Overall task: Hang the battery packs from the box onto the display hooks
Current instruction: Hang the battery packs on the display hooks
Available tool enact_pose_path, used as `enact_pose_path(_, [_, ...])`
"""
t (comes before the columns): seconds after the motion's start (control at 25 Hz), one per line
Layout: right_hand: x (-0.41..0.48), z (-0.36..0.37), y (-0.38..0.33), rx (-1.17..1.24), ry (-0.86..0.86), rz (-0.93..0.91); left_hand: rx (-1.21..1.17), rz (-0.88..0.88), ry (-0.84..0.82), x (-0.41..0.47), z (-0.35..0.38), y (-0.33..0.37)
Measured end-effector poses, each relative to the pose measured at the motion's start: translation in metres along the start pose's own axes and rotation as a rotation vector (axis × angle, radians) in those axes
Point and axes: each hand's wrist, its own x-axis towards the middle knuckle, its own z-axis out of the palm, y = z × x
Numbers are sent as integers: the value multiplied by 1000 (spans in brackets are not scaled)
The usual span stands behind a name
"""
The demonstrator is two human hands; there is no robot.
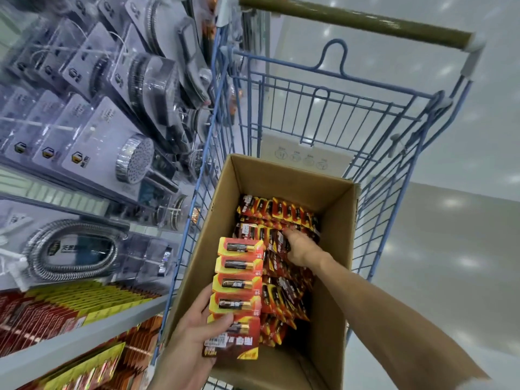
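While positioned over the blue wire cart (323,108), held a strip of battery packs (239,280) in the left hand (197,330) at lower centre of the frame. Clamped the thumb across the lowest pack of the strip, with the fingers curled round its left edge. Positioned the strip lengthwise above the left side of the open cardboard box (197,249), showing five batteries in one column, faces toward the camera.

Extended the right hand (302,249) into the box at centre frame, with fingertips buried among the loose battery packs (281,209). Could not tell whether closed on a pack or merely touching the pile. Found the loose packs red and yellow, filling the box floor in overlapping rows from the far wall toward the near end.

Located the box inside the cart basket. Noted packaged shower heads (135,159) at upper left, a coiled hose (73,249) at mid left, and hung battery packs (56,308) on the display at lower left.
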Motion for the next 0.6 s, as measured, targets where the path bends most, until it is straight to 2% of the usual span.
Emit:
enact_pose_path(0.24, [39, 1, 7, -352, -95, -59, -73, -10, -28, -11, -15, -17])
enact_pose_path(0.48, [35, 9, 6, -379, -143, -279, -160, 2, -63, -21, -12, -33])
enact_pose_path(0.6, [29, 5, 3, -273, -144, -343, -233, 49, -70, -25, -8, -33])
